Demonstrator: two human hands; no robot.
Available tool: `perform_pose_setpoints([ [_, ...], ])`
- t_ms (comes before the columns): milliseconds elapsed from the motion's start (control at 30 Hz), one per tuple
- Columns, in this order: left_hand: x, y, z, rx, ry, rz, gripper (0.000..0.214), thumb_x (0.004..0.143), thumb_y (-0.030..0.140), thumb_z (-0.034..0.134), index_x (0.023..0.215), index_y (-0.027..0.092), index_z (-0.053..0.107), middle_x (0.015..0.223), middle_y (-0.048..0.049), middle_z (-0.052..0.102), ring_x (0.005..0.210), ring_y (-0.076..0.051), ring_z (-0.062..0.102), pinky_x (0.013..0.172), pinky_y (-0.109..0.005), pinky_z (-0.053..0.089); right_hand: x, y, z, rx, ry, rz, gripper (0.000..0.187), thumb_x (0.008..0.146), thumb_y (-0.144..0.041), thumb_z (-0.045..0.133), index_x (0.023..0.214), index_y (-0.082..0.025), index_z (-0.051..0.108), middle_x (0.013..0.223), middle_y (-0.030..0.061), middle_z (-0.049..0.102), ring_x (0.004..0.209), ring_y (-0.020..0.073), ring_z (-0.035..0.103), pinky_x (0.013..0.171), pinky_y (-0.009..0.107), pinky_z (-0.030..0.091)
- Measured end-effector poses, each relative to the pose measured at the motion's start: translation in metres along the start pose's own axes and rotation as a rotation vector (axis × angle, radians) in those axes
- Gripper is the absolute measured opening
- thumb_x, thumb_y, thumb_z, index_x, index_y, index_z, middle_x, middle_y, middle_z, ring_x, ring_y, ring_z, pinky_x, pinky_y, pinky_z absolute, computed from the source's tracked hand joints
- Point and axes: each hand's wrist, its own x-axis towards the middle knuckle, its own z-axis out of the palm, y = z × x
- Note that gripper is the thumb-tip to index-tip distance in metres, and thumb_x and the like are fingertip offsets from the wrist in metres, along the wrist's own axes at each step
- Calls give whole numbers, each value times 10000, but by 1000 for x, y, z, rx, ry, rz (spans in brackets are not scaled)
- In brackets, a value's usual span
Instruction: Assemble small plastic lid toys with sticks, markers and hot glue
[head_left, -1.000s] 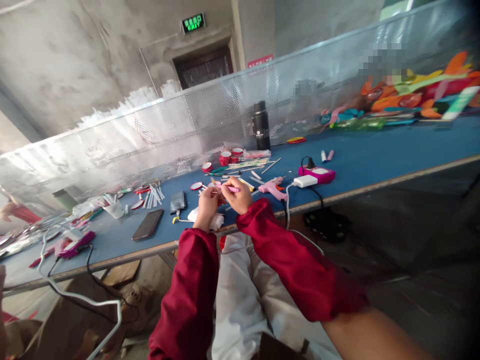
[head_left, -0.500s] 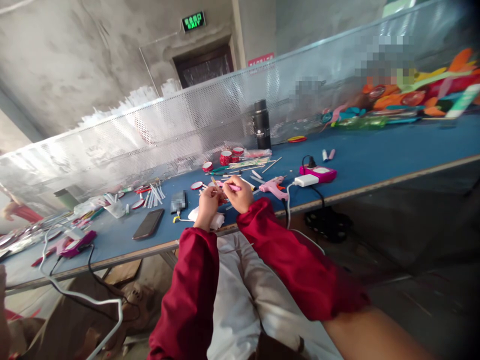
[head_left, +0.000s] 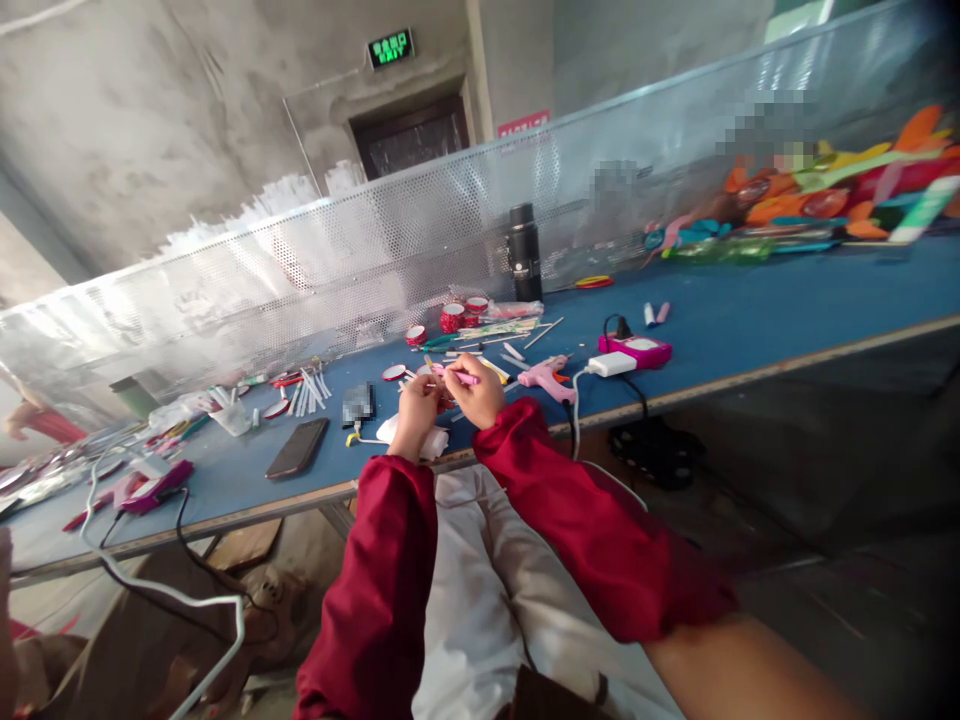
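Note:
Both my hands meet over the near edge of a blue worktable (head_left: pixel 750 310). My right hand (head_left: pixel 477 392) is closed in a pinch on a thin pink stick (head_left: pixel 463 377) that points left. My left hand (head_left: pixel 416 403) is closed too, fingers curled against the stick's left end and holding a small red and white piece I cannot make out. A white cloth (head_left: pixel 431 443) lies under my left wrist. A pink glue gun (head_left: pixel 546 375) rests just right of my right hand.
A black flask (head_left: pixel 523 253) stands by the perforated metal screen (head_left: pixel 300 270). Red tape rolls (head_left: pixel 461 310), loose white sticks (head_left: pixel 307 388), a dark phone (head_left: pixel 296 448) and a pink power strip (head_left: pixel 636 348) lie on the table. Colourful pieces (head_left: pixel 825 200) pile at far right. Another person's arm (head_left: pixel 30 425) shows at far left.
Almost nothing has moved. My hands stay together on the pink stick, with only slight shifts of the fingers and of the camera.

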Motion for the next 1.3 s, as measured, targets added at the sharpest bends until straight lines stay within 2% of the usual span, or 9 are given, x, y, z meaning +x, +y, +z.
perform_pose_setpoints([
  [100,0,1,0,7,13,-5,84,821,127,578,777,188,616,621,10,662,540,-136,642,539,-217,436,0,-1,-1,5,23,8,198,932,-374,518,771,-260,535,745,18,674,680,189,615,645,289,432],
  [267,-1,0,0,-9,5,4,45,821,171,608,783,190,620,625,6,660,548,-142,641,548,-226,451,0,-1,-1,19,-20,-9,220,938,-420,528,790,-258,545,751,17,679,666,187,608,635,289,427],
  [433,0,-1,0,-11,7,2,45,828,170,608,789,185,625,635,-2,674,546,-142,643,547,-226,451,1,1,0,22,28,8,197,935,-379,522,783,-255,536,731,16,669,671,189,617,643,292,438],
  [600,-1,1,0,-22,-9,-7,70,834,162,610,768,186,606,596,14,648,533,-136,632,529,-214,432,1,0,0,10,-8,-17,210,933,-406,531,788,-253,542,756,21,691,677,185,616,637,286,434],
  [733,-2,2,-1,-10,-7,-6,58,844,160,599,793,182,615,611,7,662,541,-136,643,521,-208,424,1,0,0,14,36,6,192,929,-366,525,773,-254,527,722,12,672,650,180,603,631,285,428],
  [867,-1,1,-1,-36,-9,9,61,825,168,617,770,188,600,606,16,651,531,-134,634,517,-211,428,1,1,1,15,7,-16,188,923,-374,535,777,-255,535,722,13,667,651,184,600,626,287,423],
  [1300,-2,2,-1,-14,-1,6,49,827,181,617,779,186,604,615,5,663,542,-138,636,529,-214,423,1,2,2,8,35,7,187,927,-372,525,781,-257,540,731,13,676,667,185,617,637,285,437],
])
